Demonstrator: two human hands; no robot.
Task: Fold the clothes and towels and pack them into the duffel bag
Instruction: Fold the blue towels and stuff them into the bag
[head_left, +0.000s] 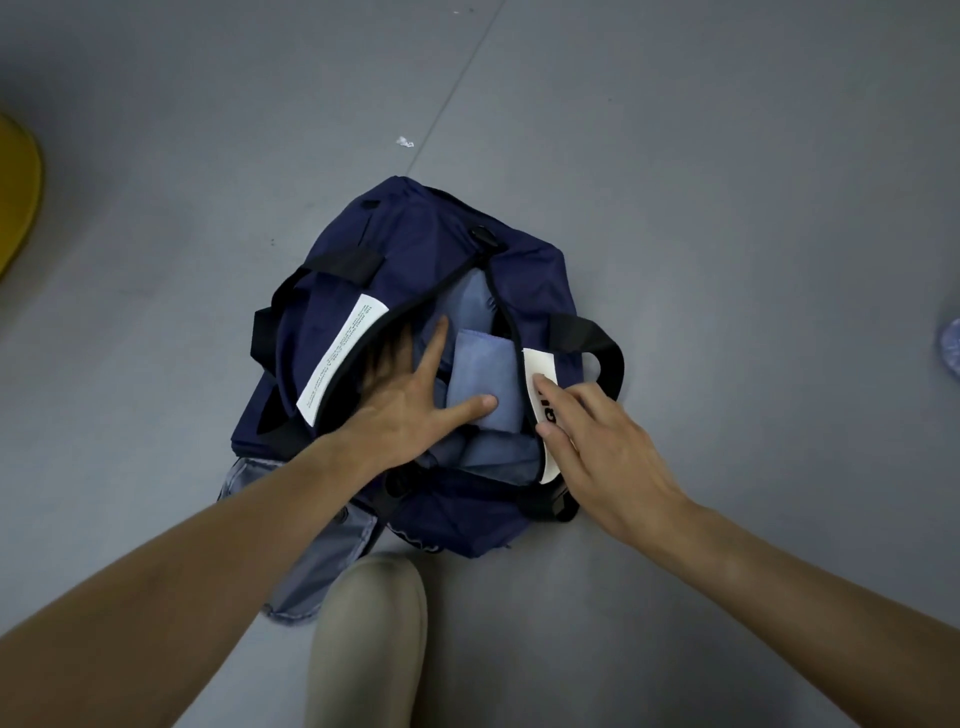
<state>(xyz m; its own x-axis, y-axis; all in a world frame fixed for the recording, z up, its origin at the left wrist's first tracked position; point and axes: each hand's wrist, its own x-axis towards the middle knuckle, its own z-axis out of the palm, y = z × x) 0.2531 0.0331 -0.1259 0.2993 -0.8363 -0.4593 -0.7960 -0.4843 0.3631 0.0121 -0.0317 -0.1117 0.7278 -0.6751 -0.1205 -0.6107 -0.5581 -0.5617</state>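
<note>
One grey floor (675, 156). One navy duffel bag (415, 234) sits on it, unzipped, mouth facing up. One pair of jeans (322, 551) lies partly under its near left corner. Inside the bag: at least three folded blue pieces, the pale towel (485, 374) uppermost. Two hands: my left hand (400, 410) is spread flat, fingers straight, pressing the towel; my right hand (602, 441) rests relaxed fingertips on the right-rim label (537, 364). Two white labels counted; the second, the left-rim label (340, 358), is untouched.
</note>
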